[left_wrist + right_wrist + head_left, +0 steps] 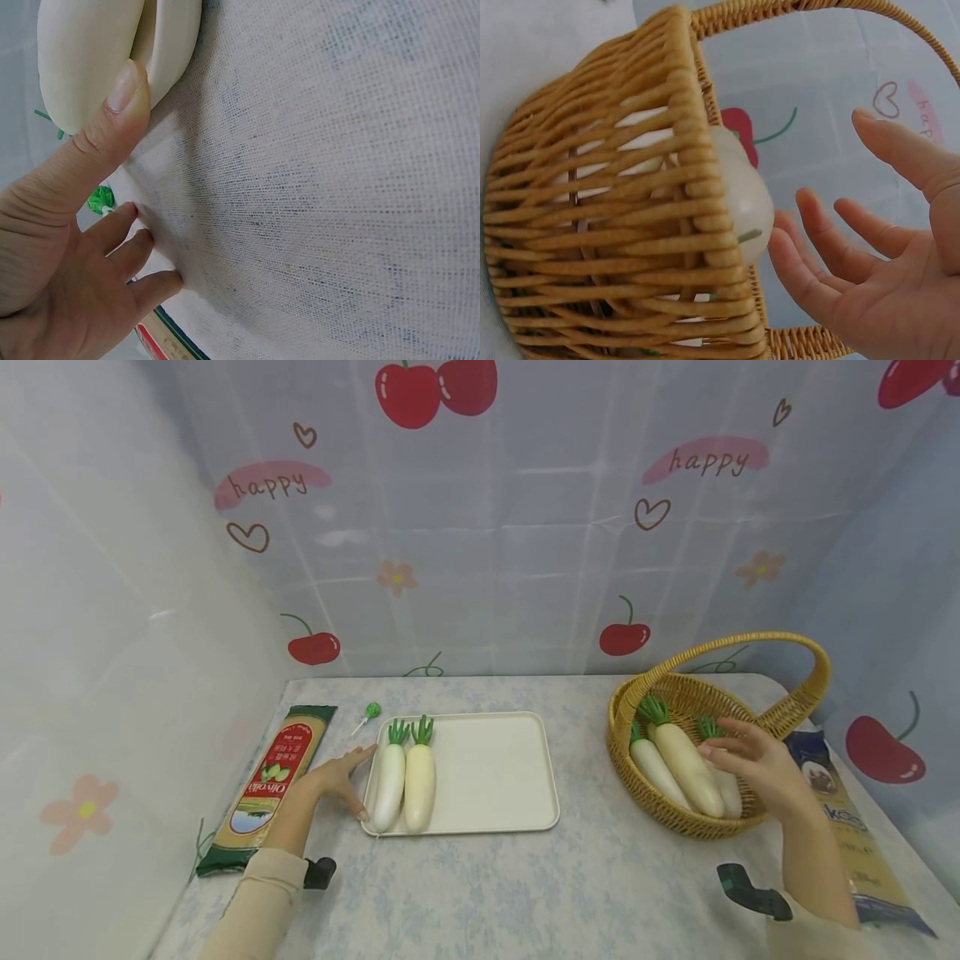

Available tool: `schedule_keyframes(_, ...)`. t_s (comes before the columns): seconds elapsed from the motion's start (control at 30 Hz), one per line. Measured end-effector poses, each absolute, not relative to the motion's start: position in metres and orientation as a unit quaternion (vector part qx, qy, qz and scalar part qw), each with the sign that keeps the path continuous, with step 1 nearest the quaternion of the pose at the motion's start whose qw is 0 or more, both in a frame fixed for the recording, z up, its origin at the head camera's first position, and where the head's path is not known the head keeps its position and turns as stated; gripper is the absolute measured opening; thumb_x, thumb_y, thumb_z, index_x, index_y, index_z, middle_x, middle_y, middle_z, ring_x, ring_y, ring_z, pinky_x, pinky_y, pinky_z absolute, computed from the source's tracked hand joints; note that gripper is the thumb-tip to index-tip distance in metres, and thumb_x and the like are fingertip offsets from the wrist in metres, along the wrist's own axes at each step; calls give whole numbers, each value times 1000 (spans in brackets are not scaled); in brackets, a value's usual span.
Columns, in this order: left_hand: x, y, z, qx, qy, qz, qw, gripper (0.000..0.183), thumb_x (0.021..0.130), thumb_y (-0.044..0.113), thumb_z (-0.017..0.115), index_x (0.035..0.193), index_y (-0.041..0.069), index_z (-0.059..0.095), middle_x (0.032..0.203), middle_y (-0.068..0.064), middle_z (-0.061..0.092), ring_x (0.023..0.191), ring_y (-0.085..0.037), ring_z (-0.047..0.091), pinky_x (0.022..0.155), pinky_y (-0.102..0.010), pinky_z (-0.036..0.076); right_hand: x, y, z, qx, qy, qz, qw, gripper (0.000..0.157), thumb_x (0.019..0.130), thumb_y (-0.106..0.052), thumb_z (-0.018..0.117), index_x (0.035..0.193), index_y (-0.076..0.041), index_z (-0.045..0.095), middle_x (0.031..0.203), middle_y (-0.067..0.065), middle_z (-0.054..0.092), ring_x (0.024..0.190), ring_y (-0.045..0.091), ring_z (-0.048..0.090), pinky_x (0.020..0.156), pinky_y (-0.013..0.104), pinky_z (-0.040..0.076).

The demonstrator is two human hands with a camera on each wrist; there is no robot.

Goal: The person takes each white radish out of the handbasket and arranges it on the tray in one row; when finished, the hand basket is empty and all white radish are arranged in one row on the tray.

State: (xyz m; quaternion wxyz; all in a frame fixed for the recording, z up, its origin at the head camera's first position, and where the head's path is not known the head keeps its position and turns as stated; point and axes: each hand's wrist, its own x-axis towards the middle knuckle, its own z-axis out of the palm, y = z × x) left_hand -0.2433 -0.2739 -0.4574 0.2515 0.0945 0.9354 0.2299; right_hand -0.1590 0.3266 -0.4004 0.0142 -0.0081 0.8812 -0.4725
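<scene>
My left hand is beside the left edge of a white tray, fingers spread and thumb near the tray's lower left corner. Two white radishes with green tops, one whiter and one creamier, lie side by side at the tray's left end. Over the right side of a wicker basket hovers my right hand, its fingers loosely bent and holding nothing. Inside the basket are three radishes: a large one, another to its left, and a third partly under the hand.
A pasta packet lies left of the tray, partly behind the left forearm. A green lollipop is near the tray's upper left corner. Another packet lies right of the basket, whose tall handle arches up. A printed curtain hangs behind.
</scene>
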Motion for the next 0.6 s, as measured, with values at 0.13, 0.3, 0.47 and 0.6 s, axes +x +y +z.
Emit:
schedule_keyframes(0.13, -243, -273, -458, 96, 936, 229, 247, 123, 53, 18, 92, 150, 5, 18, 151, -31, 11, 136, -53, 13, 106, -65, 20, -165, 329, -400, -4, 888, -457, 39, 81, 94, -36, 57, 149, 3, 13, 130, 30, 48, 119, 39, 45, 90, 64, 37)
schedule_keyframes(0.3, -244, -273, -458, 97, 936, 231, 247, 123, 52, 18, 92, 150, 6, 18, 151, -31, 12, 136, -52, 13, 107, -64, 20, -176, 332, -399, -29, 902, -425, 73, 80, 94, -33, 57, 147, 8, 13, 130, 39, 44, 119, 54, 41, 88, 64, 39)
schedule_keyframes(0.47, -243, -274, -457, 99, 936, 232, 244, 122, 52, 17, 92, 150, 5, 19, 151, -31, 12, 136, -52, 13, 106, -65, 20, -186, 334, -396, -60, 917, -380, 104, 76, 92, -32, 59, 143, 11, 23, 122, 35, 52, 110, 48, 52, 83, 55, 49)
schedule_keyframes(0.6, -243, -274, -458, 102, 937, 230, 242, 121, 53, 17, 92, 149, 5, 20, 150, -32, 13, 136, -53, 14, 106, -65, 20, -194, 336, -395, -74, 921, -361, 127, 77, 90, -32, 62, 140, 14, 25, 117, 33, 56, 104, 43, 57, 77, 46, 53)
